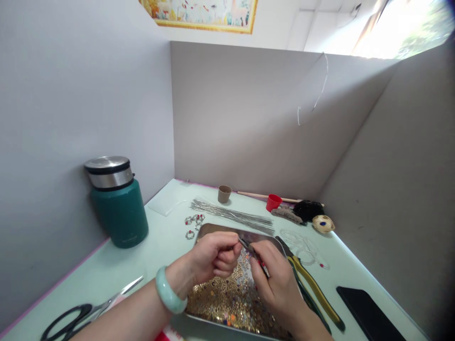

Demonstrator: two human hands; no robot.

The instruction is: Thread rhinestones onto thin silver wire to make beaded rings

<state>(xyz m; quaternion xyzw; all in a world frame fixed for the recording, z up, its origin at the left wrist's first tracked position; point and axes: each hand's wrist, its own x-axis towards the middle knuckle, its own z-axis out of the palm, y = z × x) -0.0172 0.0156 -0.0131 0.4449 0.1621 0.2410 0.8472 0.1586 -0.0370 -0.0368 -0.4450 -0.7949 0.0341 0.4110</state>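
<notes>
Above a metal tray (209, 230) of gold-coloured beads, my left hand (218, 255) is closed in a pinch, a pale green bangle (168, 290) around its wrist. Whatever lies between that thumb and finger is too small to make out. My right hand (275, 277) is wrapped round small dark pliers (249, 246), and their tip meets the left fingertips. Several small rings with red beads (190, 234) lie on the table just beyond the tray. A bundle of thin silver wires (232, 214) stretches behind it.
At left are a green flask (121, 213) and scissors (95, 309). Large green-and-yellow cutters (316, 289) and a black phone (368, 312) lie at right. A brown cup (224, 194), a red cup (273, 202) and clear cord (302, 248) sit farther back. Grey partitions (249, 118) enclose the table.
</notes>
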